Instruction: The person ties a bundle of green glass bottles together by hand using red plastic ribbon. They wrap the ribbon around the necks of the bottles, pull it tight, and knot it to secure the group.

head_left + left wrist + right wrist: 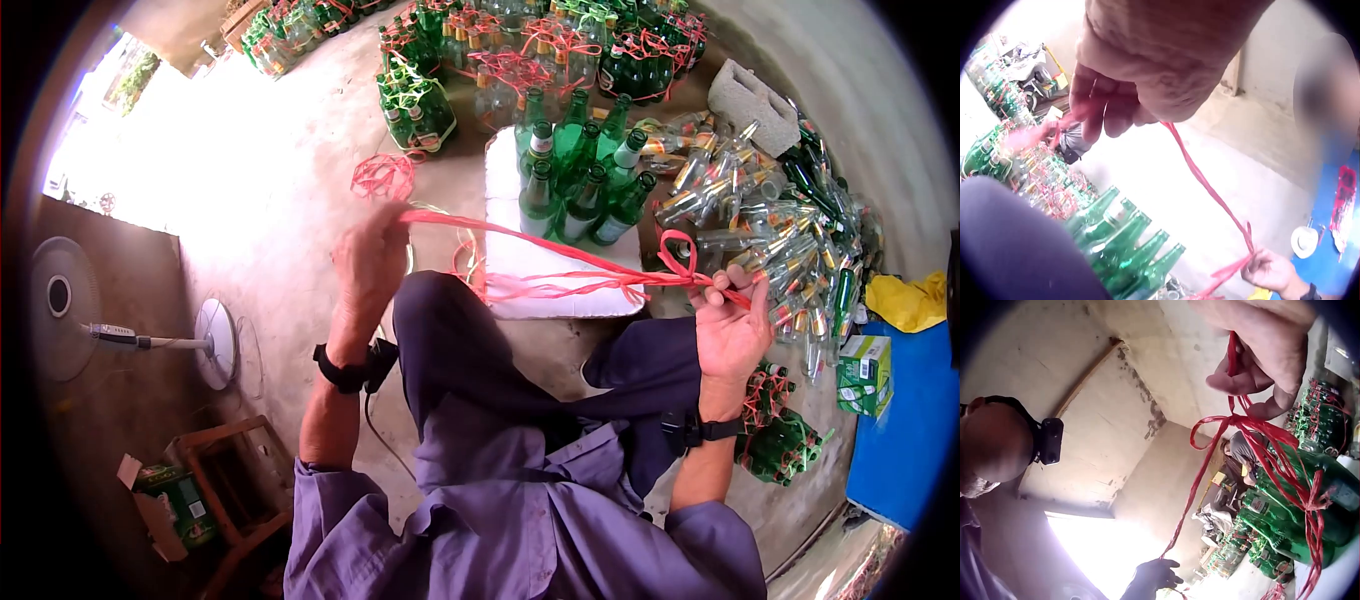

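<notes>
Red twine (560,247) between left fingers (388,220) and right fingers (739,275)

In front of you, the white slab (503,190) carries a cluster of upright green bottles (575,180); around that slab, your floor (290,180) holds tied bottle bundles (560,50) beyond it, loose bottles (740,200) heaped to its right; a pink tangle of ribbon (383,177) lies near its left side, a white fan (215,343) well apart, farther left.
</notes>
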Tool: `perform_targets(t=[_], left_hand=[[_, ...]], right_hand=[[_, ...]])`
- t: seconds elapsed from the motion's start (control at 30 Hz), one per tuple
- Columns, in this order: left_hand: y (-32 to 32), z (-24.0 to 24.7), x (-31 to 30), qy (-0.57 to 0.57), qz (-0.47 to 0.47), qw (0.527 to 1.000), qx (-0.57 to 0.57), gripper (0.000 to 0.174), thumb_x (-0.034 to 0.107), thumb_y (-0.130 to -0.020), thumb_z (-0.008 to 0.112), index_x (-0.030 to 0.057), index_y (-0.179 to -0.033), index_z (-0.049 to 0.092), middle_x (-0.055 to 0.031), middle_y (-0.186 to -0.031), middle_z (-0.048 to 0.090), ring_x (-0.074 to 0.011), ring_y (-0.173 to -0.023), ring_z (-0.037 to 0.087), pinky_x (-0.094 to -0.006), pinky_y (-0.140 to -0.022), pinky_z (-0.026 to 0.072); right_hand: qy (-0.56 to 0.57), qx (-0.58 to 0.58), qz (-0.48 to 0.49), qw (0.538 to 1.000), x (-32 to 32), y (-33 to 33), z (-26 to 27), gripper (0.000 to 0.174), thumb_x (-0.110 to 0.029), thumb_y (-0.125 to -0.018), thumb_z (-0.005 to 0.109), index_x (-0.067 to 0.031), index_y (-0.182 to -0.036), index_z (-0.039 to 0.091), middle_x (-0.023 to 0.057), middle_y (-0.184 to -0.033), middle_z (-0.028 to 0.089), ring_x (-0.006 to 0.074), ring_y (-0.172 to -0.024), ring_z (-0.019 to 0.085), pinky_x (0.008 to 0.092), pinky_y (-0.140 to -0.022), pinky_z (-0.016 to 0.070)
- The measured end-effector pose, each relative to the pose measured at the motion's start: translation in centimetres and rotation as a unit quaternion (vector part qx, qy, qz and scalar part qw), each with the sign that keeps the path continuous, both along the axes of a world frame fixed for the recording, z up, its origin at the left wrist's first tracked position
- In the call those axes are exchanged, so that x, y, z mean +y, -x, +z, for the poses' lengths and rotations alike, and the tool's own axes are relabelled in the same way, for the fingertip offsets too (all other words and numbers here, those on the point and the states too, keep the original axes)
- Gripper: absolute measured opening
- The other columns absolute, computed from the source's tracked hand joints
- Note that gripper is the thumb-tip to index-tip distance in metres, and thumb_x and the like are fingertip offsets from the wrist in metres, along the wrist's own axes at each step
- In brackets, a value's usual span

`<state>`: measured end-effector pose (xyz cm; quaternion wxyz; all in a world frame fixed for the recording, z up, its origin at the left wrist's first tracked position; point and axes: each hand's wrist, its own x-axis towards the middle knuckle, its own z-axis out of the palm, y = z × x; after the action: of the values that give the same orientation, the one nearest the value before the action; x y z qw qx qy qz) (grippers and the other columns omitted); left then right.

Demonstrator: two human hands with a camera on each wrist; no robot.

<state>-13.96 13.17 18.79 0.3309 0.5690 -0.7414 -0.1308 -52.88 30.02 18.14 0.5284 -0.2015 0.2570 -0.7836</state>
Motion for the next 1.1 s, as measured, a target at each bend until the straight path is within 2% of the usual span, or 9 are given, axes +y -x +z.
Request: perform_targets(t=[0.07,0.27,0.47,0.63,0.87,0.97,1.0,1.07,1.1], left_hand=[[-1.1,1.5,-1.8,-0.02,0.041,0.992,0.118,0.021,0.016,-0.094,0.055,0.0044,-0.101,0.071,-0.0052,-0.07,0.068,-0.0105,-0.064,0.063,-0.0271,-0.059,0.0473],[-4.3,3.9,-5.0,-0.021,0.023,0.958,0.284,0.034,0.032,-0.095,0.061,-0.0009,-0.098,0.07,-0.0023,-0.066,0.062,-0.0076,-0.061,0.058,-0.022,-0.057,0.0423],[-7.9,4.4,-3.6,-0.127,-0.006,0.979,0.161,0.017,0.013,-0.092,0.063,-0.001,-0.099,0.07,0.0028,-0.06,0.057,-0.0043,-0.049,0.041,-0.0204,-0.047,0.0301],[-11.4,1.7,-0.7,-0.25,-0.029,0.965,0.068,0.021,0.018,-0.083,0.066,-0.0017,-0.089,0.07,-0.0026,-0.072,0.061,-0.0105,-0.068,0.054,-0.0281,-0.062,0.0432],[-15.9,-3.4,5.7,-0.358,-0.023,0.864,0.354,0.026,0.02,-0.072,0.062,0.0008,-0.09,0.064,0.0076,-0.065,0.041,-0.0032,-0.057,0.033,-0.0224,-0.051,0.0206],[-15.8,-6.0,7.5,-0.382,-0.002,0.89,0.248,0.037,0.015,-0.071,0.062,-0.0006,-0.104,0.065,0.0046,-0.073,0.048,-0.0062,-0.064,0.044,-0.0224,-0.058,0.0332],[-15.3,-6.3,7.7,-0.395,0.028,0.887,0.237,0.042,0.013,-0.071,0.066,0.0019,-0.111,0.065,-0.0031,-0.09,0.061,-0.0151,-0.082,0.058,-0.0276,-0.074,0.0454],[-14.0,-6.9,8.1,-0.124,-0.01,0.992,-0.022,0.044,0.011,-0.071,0.071,0.0039,-0.114,0.065,-0.0124,-0.115,0.063,-0.0281,-0.11,0.058,-0.0386,-0.094,0.0469],[-12.3,-5.8,8.1,-0.126,-0.01,0.992,-0.021,0.044,0.011,-0.071,0.071,0.0039,-0.114,0.065,-0.0124,-0.115,0.063,-0.0281,-0.11,0.058,-0.0386,-0.094,0.0469]], right_hand=[[-0.013,-0.002,0.012,1.0,0.1,-0.4,-0.5,0.049,-0.039,-0.105,0.039,0.0021,-0.114,0.063,0.0108,-0.095,0.062,0.0188,-0.08,0.054,0.0485,-0.098,0.0411],[-0.038,-0.013,0.029,0.999,-0.1,-1.2,-1.1,0.05,-0.042,-0.104,0.042,0.0024,-0.112,0.064,0.0116,-0.093,0.062,0.0194,-0.078,0.055,0.0449,-0.092,0.0456],[-0.077,-0.009,0.01,0.997,-0.5,-1.2,-1.7,0.049,-0.041,-0.103,0.044,0.0032,-0.111,0.063,0.0117,-0.093,0.062,0.0193,-0.078,0.055,0.0446,-0.089,0.0483],[-0.085,-0.009,0.032,0.996,-0.8,-1.6,-2.3,0.051,-0.043,-0.102,0.046,0.004,-0.112,0.062,0.0125,-0.096,0.064,0.0196,-0.079,0.058,0.0436,-0.087,0.052],[-0.129,-0.06,0.074,0.987,-1.1,-2.8,-2.7,0.054,-0.044,-0.102,0.044,0.0061,-0.112,0.061,0.0139,-0.093,0.065,0.0196,-0.075,0.061,0.0471,-0.079,0.058],[-0.139,-0.065,0.082,0.985,-1.3,-3.9,-3.1,0.055,-0.045,-0.102,0.043,0.0064,-0.111,0.061,0.0141,-0.092,0.065,0.0203,-0.075,0.062,0.0476,-0.075,0.0588],[-0.147,-0.069,0.085,0.983,-1.4,-4.3,-3.2,0.055,-0.045,-0.102,0.043,0.0064,-0.111,0.061,0.0142,-0.092,0.065,0.0204,-0.075,0.062,0.0474,-0.074,0.0592],[-0.161,-0.066,0.09,0.981,-1.4,-5.0,-3.1,0.056,-0.046,-0.102,0.043,0.0063,-0.11,0.061,0.0145,-0.092,0.065,0.0202,-0.074,0.062,0.0469,-0.072,0.0598],[-0.16,-0.067,0.109,0.979,-1.4,-5.2,-3.1,0.056,-0.046,-0.102,0.043,0.0064,-0.11,0.061,0.0146,-0.092,0.065,0.0202,-0.074,0.062,0.047,-0.071,0.0599]])
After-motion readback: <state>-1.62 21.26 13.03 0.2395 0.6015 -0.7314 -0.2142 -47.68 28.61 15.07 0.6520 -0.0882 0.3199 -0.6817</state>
